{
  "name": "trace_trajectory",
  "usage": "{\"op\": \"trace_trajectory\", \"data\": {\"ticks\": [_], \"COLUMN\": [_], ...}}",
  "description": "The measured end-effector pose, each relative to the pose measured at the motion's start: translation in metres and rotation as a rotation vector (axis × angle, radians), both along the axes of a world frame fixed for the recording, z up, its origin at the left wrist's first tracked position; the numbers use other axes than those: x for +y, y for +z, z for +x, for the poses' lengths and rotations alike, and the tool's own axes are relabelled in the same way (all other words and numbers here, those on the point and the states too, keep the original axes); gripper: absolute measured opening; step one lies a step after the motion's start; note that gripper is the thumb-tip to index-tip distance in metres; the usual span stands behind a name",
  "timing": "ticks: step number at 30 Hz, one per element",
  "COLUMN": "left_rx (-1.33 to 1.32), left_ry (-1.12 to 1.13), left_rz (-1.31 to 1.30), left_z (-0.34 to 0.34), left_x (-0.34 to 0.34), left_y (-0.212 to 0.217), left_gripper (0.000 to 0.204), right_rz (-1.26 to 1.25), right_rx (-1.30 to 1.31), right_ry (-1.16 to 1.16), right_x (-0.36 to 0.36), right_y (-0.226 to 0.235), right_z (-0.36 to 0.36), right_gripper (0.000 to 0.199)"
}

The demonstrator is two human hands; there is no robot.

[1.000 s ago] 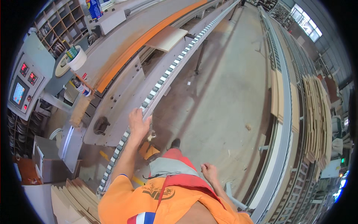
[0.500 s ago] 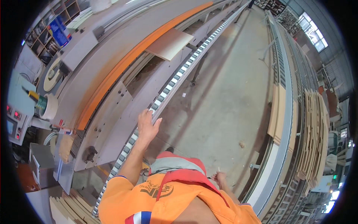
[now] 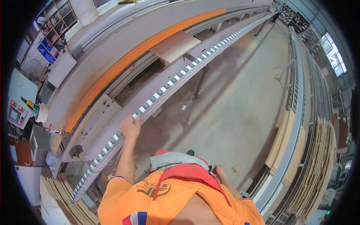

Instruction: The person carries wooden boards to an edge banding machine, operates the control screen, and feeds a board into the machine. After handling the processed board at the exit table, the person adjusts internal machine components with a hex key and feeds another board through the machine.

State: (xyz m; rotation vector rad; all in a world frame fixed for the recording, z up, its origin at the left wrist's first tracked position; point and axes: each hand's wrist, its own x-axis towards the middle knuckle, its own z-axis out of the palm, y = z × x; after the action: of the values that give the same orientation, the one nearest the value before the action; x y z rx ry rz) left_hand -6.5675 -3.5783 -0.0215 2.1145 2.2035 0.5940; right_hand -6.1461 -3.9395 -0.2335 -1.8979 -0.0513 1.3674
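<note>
I'm seeing the roller rail (image 3: 168, 84) lying directly under the fingers of my left hand (image 3: 130, 128), the nearer one. I'm resting that hand over the rollers, thumb parted toward the floor (image 3: 225, 105); how tightly it's gripping, I can't tell. The rail's long axis is slanting from near left to far right, running roughly alongside the orange strip (image 3: 153, 40). My right hand (image 3: 219, 171) is hanging well apart, its fingers too hidden to read.

Pale control box (image 3: 22, 93), long orange strip (image 3: 129, 59), stacked boards (image 3: 317, 157) at right, bright window (image 3: 333, 54)
</note>
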Motion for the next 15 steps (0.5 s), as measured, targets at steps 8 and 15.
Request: {"op": "trace_trajectory", "data": {"ticks": [8, 15], "left_rx": [-0.066, 0.007], "left_ry": [0.484, 0.615], "left_rz": [-0.012, -0.051], "left_z": [0.020, 0.029], "left_x": [0.028, 0.040], "left_y": [0.001, -0.007], "left_gripper": [0.065, 0.061], "right_rz": [0.006, -0.035], "right_rx": [0.012, 0.179], "right_ry": [-0.153, -0.151], "right_x": [0.088, 0.089], "right_y": [-0.002, -0.042], "right_z": [0.131, 0.117], "right_gripper": [0.017, 0.019]}}
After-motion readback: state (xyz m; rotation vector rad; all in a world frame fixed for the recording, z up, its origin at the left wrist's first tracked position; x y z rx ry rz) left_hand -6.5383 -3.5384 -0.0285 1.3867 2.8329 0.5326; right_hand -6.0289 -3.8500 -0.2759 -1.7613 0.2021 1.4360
